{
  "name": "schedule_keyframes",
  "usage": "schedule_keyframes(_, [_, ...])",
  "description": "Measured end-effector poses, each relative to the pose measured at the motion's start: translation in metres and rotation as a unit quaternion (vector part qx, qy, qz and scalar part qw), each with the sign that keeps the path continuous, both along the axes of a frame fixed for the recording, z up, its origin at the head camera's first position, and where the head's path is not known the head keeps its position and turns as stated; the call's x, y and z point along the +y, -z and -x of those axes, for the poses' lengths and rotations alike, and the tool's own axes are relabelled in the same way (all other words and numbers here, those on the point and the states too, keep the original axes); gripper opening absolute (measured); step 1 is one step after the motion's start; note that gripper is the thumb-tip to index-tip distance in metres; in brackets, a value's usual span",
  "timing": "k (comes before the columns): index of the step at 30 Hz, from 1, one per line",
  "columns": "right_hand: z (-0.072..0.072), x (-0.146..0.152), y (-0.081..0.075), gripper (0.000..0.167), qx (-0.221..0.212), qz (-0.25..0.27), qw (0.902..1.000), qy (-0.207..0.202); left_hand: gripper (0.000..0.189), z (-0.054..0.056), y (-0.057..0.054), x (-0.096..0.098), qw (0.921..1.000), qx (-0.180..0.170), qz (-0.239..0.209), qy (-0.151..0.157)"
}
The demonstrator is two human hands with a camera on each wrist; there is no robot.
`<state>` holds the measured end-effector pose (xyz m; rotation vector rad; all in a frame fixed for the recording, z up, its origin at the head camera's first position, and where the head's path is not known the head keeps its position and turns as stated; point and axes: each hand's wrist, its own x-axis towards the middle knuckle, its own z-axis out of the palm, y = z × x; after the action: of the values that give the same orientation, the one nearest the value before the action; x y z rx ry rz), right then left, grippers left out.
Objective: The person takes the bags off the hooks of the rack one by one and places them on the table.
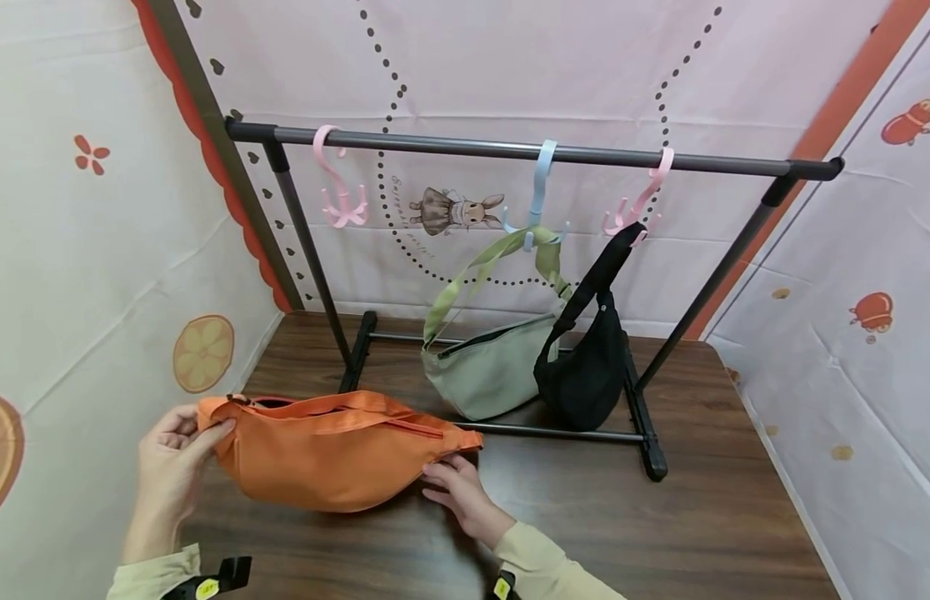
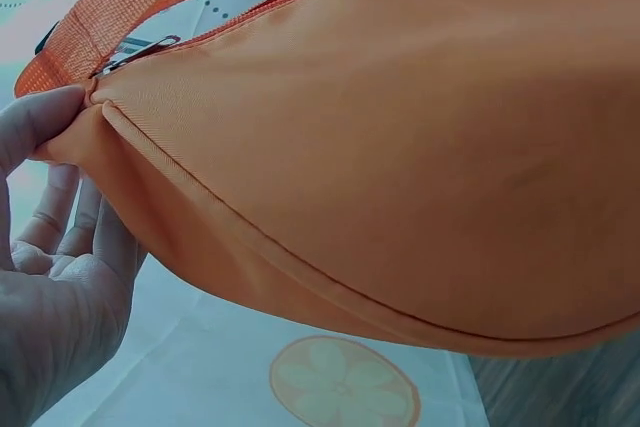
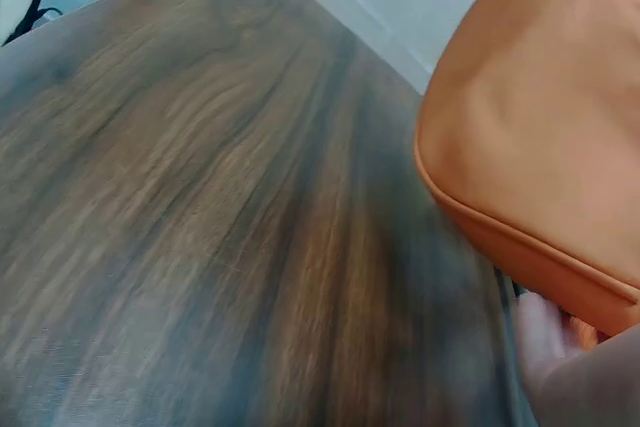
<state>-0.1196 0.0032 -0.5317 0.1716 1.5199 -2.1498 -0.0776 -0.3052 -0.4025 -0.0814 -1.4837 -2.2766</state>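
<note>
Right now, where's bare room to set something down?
Tabletop is bare right of the right hand, before the rack's front bar, and between the rack's right foot and right backdrop. Crowded: front left, orange zippered bag; inside the rack, green bag, black bag.

A green bag [image 1: 487,375] hangs beside a black bag [image 1: 588,375]. A printed rabbit [image 1: 459,212] marks the pale back cloth [image 1: 525,67].

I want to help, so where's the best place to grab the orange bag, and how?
Probably the strap, from above: near the left hand it arches over the zippered top, leaving a gap for fingers. The orange bag itself is wide and rounded, so likely harder to grip.
</note>
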Motion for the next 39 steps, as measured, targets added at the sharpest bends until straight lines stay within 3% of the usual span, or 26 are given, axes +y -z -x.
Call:
schedule_keyframes(10, [0.005,-0.008,-0.008,0.027,0.025,-0.001,0.9984,0.052,0.031,-0.001,0.016,-0.011,0.9970,-0.056,-0.006,-0.053])
schedule_keyframes(15, [0.005,-0.015,-0.017,0.021,0.031,-0.012,0.9975,0.063,0.029,0.008,0.031,-0.032,0.9924,-0.093,0.002,-0.081])
schedule_keyframes(16, [0.005,-0.017,-0.017,0.020,0.030,-0.013,0.9974,0.064,0.029,0.011,0.037,-0.038,0.9929,-0.088,-0.002,-0.081])
schedule_keyframes(19, [0.006,-0.024,-0.020,0.019,0.028,-0.016,0.9974,0.065,0.027,0.018,0.038,-0.046,0.9841,-0.127,0.024,-0.122])
schedule_keyframes(22, [0.005,-0.032,-0.022,0.019,0.024,-0.019,0.9972,0.068,0.026,0.024,0.031,-0.049,0.9715,-0.176,0.035,-0.155])
schedule_keyframes(23, [0.005,-0.035,-0.023,0.019,0.023,-0.020,0.9972,0.068,0.027,0.024,0.024,-0.047,0.9621,-0.210,0.050,-0.167])
schedule_keyframes(27, [0.006,-0.046,-0.023,0.018,0.021,-0.020,0.9967,0.076,0.025,0.029,0.014,-0.050,0.9447,-0.270,0.078,-0.169])
schedule_keyframes(32, [0.009,-0.062,-0.022,0.013,0.021,-0.019,0.9954,0.092,0.026,0.038,0.016,-0.057,0.9210,-0.324,0.126,-0.176])
schedule_keyframes(36, [0.010,-0.071,-0.018,0.008,0.010,-0.028,0.9944,0.101,0.026,0.046,0.024,-0.067,0.8903,-0.356,0.218,-0.183])
schedule_keyframes(39, [0.011,-0.076,-0.012,0.009,-0.001,-0.035,0.9936,0.107,0.027,0.051,0.032,-0.073,0.8594,-0.374,0.294,-0.186])
